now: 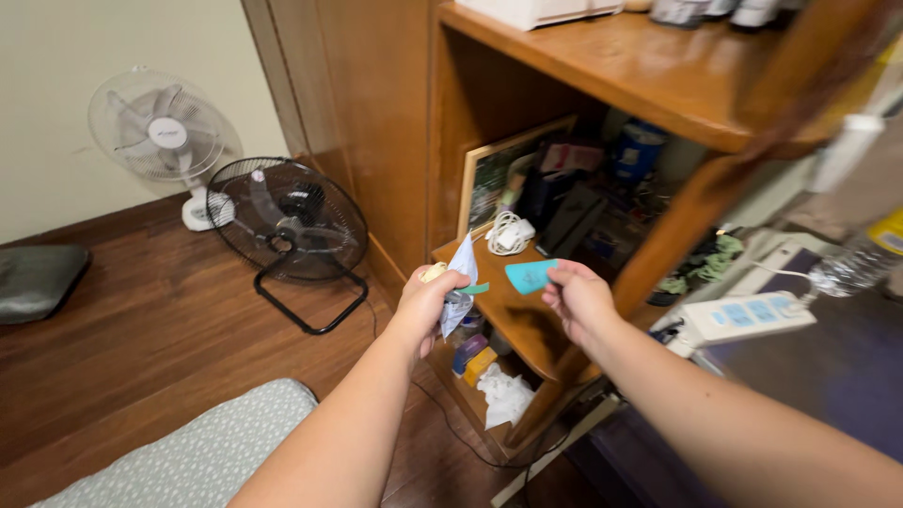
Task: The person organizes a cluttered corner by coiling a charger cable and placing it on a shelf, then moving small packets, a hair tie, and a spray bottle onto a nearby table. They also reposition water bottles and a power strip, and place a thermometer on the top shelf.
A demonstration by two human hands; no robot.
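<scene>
My left hand [428,299] is closed around a bundle of crumpled white paper [461,282] with a small cream object sticking out above the thumb. A teal scrap shows beside that paper. My right hand [576,296] pinches a teal card-like piece [529,276] by its right edge. Both hands hover in front of the middle shelf [513,310] of a wooden shelf unit. A coiled white cable [509,233] lies on that shelf just beyond the hands.
A framed picture [494,169] leans at the shelf's back among dark clutter. Small boxes and a white bag [505,395] fill the lower shelf. A black floor fan [287,226] and a white fan [160,132] stand left. A white power strip [743,315] lies right. A patterned cushion [198,456] sits at the bottom.
</scene>
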